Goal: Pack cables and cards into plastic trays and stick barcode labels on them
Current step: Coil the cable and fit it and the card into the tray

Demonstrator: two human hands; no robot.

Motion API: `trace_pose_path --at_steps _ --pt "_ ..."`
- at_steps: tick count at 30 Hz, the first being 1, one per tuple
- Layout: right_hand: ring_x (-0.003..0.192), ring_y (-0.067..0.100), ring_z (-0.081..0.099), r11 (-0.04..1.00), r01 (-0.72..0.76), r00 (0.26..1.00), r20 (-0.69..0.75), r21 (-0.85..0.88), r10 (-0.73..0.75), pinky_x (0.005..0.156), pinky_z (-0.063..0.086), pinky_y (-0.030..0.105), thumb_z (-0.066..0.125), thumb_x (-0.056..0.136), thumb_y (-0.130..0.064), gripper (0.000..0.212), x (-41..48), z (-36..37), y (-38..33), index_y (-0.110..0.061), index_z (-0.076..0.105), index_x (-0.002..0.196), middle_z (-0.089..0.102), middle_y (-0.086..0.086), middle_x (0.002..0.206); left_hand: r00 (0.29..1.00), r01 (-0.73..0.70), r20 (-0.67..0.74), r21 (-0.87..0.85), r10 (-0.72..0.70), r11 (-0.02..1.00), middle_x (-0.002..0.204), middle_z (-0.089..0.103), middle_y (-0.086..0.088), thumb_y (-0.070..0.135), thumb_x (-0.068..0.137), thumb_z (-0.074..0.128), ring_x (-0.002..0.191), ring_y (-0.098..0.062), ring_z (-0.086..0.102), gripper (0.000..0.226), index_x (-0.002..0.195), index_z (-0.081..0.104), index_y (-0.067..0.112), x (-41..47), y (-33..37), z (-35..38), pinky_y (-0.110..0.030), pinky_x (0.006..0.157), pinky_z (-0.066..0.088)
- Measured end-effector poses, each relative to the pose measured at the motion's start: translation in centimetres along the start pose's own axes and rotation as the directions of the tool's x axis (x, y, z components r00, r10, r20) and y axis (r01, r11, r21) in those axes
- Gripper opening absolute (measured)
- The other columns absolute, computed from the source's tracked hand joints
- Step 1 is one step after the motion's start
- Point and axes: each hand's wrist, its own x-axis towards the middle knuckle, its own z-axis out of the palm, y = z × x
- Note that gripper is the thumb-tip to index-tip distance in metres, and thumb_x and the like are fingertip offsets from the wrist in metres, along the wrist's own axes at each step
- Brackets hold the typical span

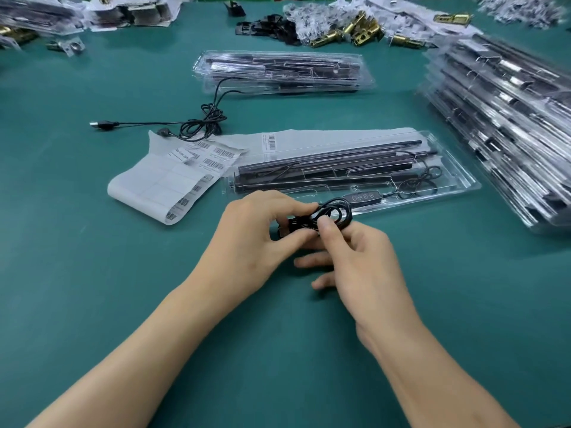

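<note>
Two hands work at the near centre of the green surface. The left hand and right hand together pinch one coiled black cable, with the fingers of both curled onto the loops. The coil is held just above the surface, at the near edge of the tray.

One open plastic tray lies just beyond the hands. It holds several long dark bars and, at its near side, one inline controller joined to the held cable. A white card appears to lie under the tray's far edge and bears one barcode label.

One curled sheet of barcode labels lies left of the tray, touching it. One loose black cable with its USB plug lies farther left. It runs to a second filled tray at the far centre.

One tall stack of filled trays fills the right side. Heaps of brass parts and bagged pieces line the far edge. Nothing lies between the hands and the near tray.
</note>
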Motion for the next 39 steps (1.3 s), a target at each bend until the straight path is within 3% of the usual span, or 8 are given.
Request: trace_pose_path --at_steps 8,11,18,23,29,33,37,39 --pt "0.064 0.003 0.071 0.962 0.165 0.979 -0.079 -0.219 -0.187 0.055 0.056 0.031 0.062 0.101 -0.034 0.023 0.0 0.8 0.1 -0.033 0.074 0.081 0.075 -0.015 0.072 1.000 -0.010 -0.011 0.007 0.010 1.000 0.095 0.069 0.009 0.019 0.087 0.082 0.093 -0.013 0.063 0.020 0.105 0.080 0.028 -0.1 -0.5 -0.1 -0.035 0.085 0.050" --pt "0.061 0.005 0.072 0.960 0.197 0.971 -0.096 -0.200 -0.219 0.048 0.056 0.027 0.062 0.101 -0.030 0.021 0.0 1.1 0.2 -0.029 0.075 0.084 0.075 -0.011 0.071 1.000 0.000 0.010 0.000 0.000 1.000 0.093 0.067 0.009 0.017 0.085 0.083 0.086 -0.011 0.060 0.017 0.097 0.079 0.028 -0.1 -0.4 -0.2 -0.035 0.082 0.050" --pt "0.071 0.016 0.077 0.995 0.092 0.985 -0.153 0.040 -0.085 0.064 0.062 0.031 0.061 0.103 -0.022 0.019 0.6 1.5 1.0 -0.015 0.076 0.092 0.079 0.001 0.079 0.998 -0.016 0.058 0.015 0.016 1.000 0.094 0.063 0.011 0.022 0.086 0.082 0.091 -0.009 0.059 0.020 0.106 0.081 0.027 0.0 -0.4 -0.5 -0.030 0.084 0.048" --pt "0.069 0.023 0.078 0.988 0.004 0.990 -0.140 0.155 0.017 0.057 0.058 0.025 0.061 0.102 -0.020 0.022 1.3 1.3 0.6 -0.012 0.071 0.085 0.078 0.006 0.075 0.974 -0.201 0.148 0.234 0.170 0.951 0.116 0.061 0.005 0.037 0.091 0.075 0.103 -0.017 0.051 0.027 0.116 0.078 0.025 0.3 -1.8 -2.8 -0.027 0.095 0.040" --pt "0.066 0.022 0.077 0.993 -0.039 0.988 -0.142 0.109 0.054 0.054 0.056 0.030 0.061 0.101 -0.019 0.025 1.4 1.4 0.3 -0.011 0.069 0.079 0.078 0.005 0.073 0.989 -0.082 0.145 0.303 0.038 0.949 0.130 0.065 0.012 0.047 0.085 0.076 0.125 -0.009 0.058 0.039 0.121 0.075 0.032 0.3 -3.8 -5.9 -0.040 0.109 0.046" --pt "0.063 0.027 0.076 0.998 -0.021 0.984 -0.176 -0.058 0.011 0.051 0.043 0.033 0.062 0.099 -0.026 0.031 1.7 1.6 0.4 -0.005 0.064 0.077 0.075 0.010 0.071 0.993 -0.080 0.103 0.286 0.053 0.955 0.122 0.073 0.010 0.051 0.089 0.073 0.115 -0.010 0.068 0.028 0.108 0.080 0.032 0.2 -3.9 -6.0 -0.044 0.099 0.054" --pt "0.056 0.025 0.074 0.998 -0.041 0.983 -0.183 -0.057 0.030 0.052 0.037 0.035 0.061 0.098 -0.022 0.033 1.8 1.6 0.4 0.004 0.059 0.080 0.074 0.013 0.068 0.995 -0.091 0.052 0.265 0.080 0.960 0.110 0.078 0.010 0.042 0.087 0.072 0.109 -0.002 0.071 0.019 0.094 0.081 0.028 0.0 -3.5 -5.6 -0.040 0.086 0.059" --pt "0.054 0.027 0.073 0.997 -0.065 0.983 -0.176 -0.046 0.056 0.046 0.037 0.031 0.059 0.099 -0.020 0.031 1.7 1.6 0.2 0.003 0.059 0.079 0.074 0.006 0.063 0.996 -0.083 0.042 0.259 0.075 0.962 0.109 0.078 0.011 0.042 0.085 0.072 0.089 0.009 0.069 0.014 0.089 0.080 0.030 0.0 -3.2 -5.5 -0.031 0.074 0.055"
